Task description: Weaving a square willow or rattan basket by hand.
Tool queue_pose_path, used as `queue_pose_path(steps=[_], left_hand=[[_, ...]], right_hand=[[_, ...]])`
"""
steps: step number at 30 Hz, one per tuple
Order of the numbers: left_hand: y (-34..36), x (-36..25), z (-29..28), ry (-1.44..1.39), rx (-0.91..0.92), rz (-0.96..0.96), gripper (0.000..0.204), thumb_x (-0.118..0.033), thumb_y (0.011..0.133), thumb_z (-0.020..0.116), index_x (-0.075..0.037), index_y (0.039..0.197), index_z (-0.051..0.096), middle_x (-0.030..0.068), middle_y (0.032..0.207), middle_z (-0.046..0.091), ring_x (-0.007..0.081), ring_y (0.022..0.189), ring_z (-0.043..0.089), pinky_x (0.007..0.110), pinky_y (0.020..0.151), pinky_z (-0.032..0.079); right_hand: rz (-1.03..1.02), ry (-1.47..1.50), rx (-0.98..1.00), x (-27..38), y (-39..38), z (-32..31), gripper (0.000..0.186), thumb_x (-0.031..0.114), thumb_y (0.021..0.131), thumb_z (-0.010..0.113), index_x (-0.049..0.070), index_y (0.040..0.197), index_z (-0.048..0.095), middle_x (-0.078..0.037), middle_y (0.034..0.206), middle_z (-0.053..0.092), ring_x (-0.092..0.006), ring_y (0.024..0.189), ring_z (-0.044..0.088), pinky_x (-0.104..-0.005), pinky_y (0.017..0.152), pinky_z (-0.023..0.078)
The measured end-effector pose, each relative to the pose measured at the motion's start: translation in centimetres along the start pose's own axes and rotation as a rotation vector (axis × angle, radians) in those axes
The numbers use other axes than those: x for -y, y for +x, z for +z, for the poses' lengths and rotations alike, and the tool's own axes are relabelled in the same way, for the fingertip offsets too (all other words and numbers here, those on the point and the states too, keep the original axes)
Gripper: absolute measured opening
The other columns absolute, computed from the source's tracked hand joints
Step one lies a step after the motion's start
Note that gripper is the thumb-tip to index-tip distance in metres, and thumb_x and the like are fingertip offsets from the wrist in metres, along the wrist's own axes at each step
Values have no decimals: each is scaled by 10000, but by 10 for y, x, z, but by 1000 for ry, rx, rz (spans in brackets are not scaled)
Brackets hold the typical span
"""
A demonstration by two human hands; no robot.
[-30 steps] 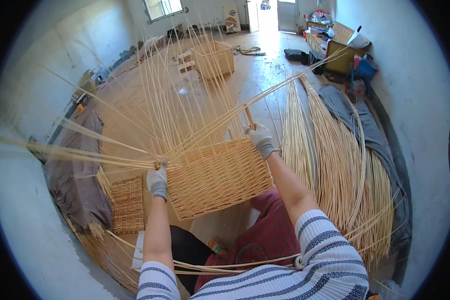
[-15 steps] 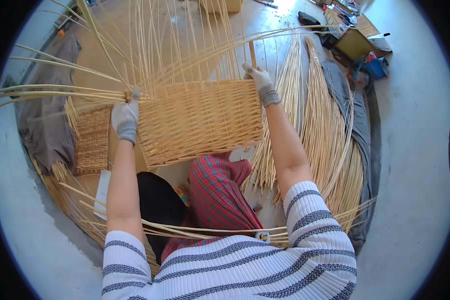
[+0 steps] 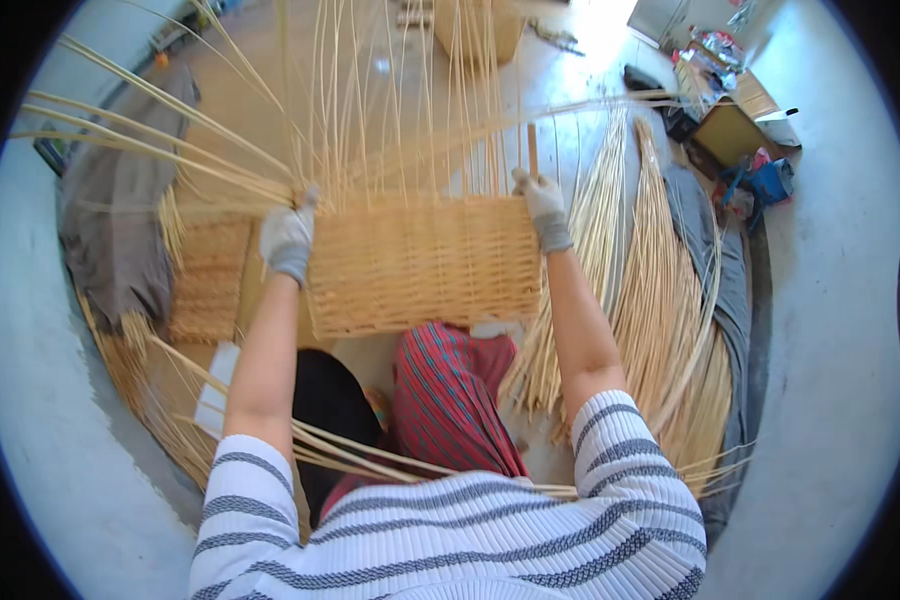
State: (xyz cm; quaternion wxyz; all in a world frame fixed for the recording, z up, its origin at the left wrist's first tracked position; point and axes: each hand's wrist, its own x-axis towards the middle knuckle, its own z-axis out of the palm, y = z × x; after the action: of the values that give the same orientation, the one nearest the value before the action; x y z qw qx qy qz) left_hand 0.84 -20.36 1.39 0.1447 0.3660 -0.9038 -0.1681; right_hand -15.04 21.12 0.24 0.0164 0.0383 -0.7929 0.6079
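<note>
A rectangular woven wicker basket (image 3: 425, 265) is held up in front of me, one broad side showing. My left hand (image 3: 288, 238), in a white and grey glove, is closed on its upper left corner, where several long bare canes (image 3: 185, 160) fan out to the left. At the upper right corner my gloved right hand (image 3: 544, 208) grips the basket. A brown upright stick (image 3: 532, 150) stands out above the right fingers; I cannot tell whether it belongs to the basket. Tall thin stakes (image 3: 370, 130) rise from the top edge, partly blurred.
Bundles of pale canes (image 3: 670, 290) lie on grey cloth to the right. A box and blue container (image 3: 770, 182) stand at far right. On the left are a woven panel (image 3: 208, 285) and grey cloth (image 3: 125, 210). Loose canes (image 3: 370, 455) cross my lap.
The whole view has shifted, with basket and surroundings sitting further right and lower. The basket's tilt has lessened, so its lower edge is nearly level. Both hands keep their hold.
</note>
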Motion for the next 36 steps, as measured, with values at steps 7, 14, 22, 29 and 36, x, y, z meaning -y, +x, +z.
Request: queue_pose_path(steps=[7, 14, 22, 29, 36], left_hand=[[-66, 22, 18, -443, -254, 192, 806, -611, 1013, 593, 50, 1464, 503, 330, 1351, 632, 448, 1259, 616, 464, 1064, 472], [-107, 52, 27, -650, -90, 217, 678, -372, 1024, 695, 22, 1511, 435, 280, 1381, 635, 413, 1262, 623, 423, 1074, 471], [-146, 61, -6, -474, -138, 166, 526, -200, 985, 714, 11, 1427, 521, 234, 1333, 636, 401, 1232, 615, 417, 1076, 474], [-123, -49, -50, -343, -355, 674, 483, -199, 975, 716, -10, 1395, 571, 240, 1334, 606, 430, 1278, 562, 449, 1106, 457], [-50, -55, -35, -652, 58, 207, 606, -432, 1097, 554, 78, 1421, 529, 190, 1134, 712, 269, 1046, 690, 385, 954, 525]], right_hand=[[-16, -459, -268, 3, -8, 17, 479, 517, 977, 656, 69, 1080, 791, -245, 1062, 759, -416, 1054, 709, -468, 922, 528], [0, -172, -216, 7, -56, 11, 458, 464, 1001, 650, 43, 1160, 731, -238, 1015, 755, -410, 989, 718, -458, 872, 532], [40, -141, -339, 11, -142, 24, 385, 372, 1042, 632, 13, 1171, 680, -232, 1012, 732, -382, 970, 702, -450, 871, 523], [-537, -145, -513, 41, -189, 48, 424, 224, 1024, 667, 20, 1391, 608, -172, 1258, 689, -328, 1169, 660, -422, 1030, 507], [-130, 510, 186, 137, -116, 133, 329, 182, 1067, 597, 10, 1348, 583, -104, 1177, 704, -188, 1103, 663, -334, 956, 530]])
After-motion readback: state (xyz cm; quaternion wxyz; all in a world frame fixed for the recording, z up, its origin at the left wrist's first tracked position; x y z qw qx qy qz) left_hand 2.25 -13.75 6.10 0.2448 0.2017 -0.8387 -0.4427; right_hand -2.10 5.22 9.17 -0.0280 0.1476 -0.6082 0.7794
